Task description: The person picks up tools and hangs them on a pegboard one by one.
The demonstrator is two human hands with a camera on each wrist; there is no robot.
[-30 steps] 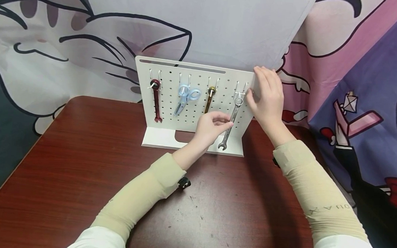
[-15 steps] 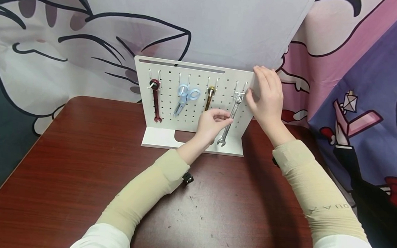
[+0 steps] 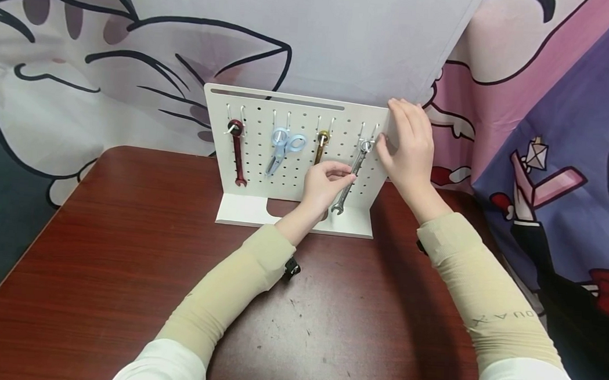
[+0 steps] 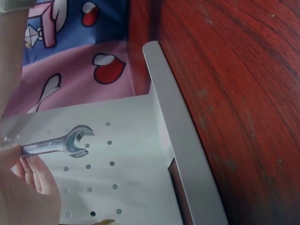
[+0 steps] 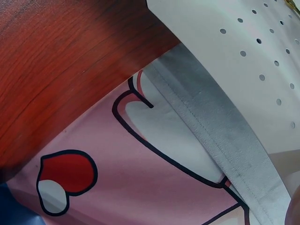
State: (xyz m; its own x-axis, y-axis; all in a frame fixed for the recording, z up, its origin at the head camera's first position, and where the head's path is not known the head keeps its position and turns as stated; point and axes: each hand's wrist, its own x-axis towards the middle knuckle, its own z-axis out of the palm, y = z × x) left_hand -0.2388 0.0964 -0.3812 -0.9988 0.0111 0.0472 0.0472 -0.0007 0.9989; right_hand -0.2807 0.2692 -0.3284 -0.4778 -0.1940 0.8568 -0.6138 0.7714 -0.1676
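Observation:
In the head view, my left hand pinches the shaft of a silver combination wrench between thumb and fingers. The wrench's ring end lies at the rightmost hook of a white pegboard; whether it hangs fully on the hook cannot be told. The wrench's open jaw end points down, apart from the board's base. At the board's upper right corner, my right hand holds the edge, thumb toward the front. Only a sliver of that hand shows in the right wrist view.
Left of the silver wrench hang a red wrench, light blue scissors and a gold-coloured tool, its lower end hidden by my left hand. The board stands on a dark red wooden table before a printed cloth.
The silver wrench has risen a little, and its ring end has moved up to the hook. My left hand has shifted slightly upward with it. My right hand stays on the board's corner.

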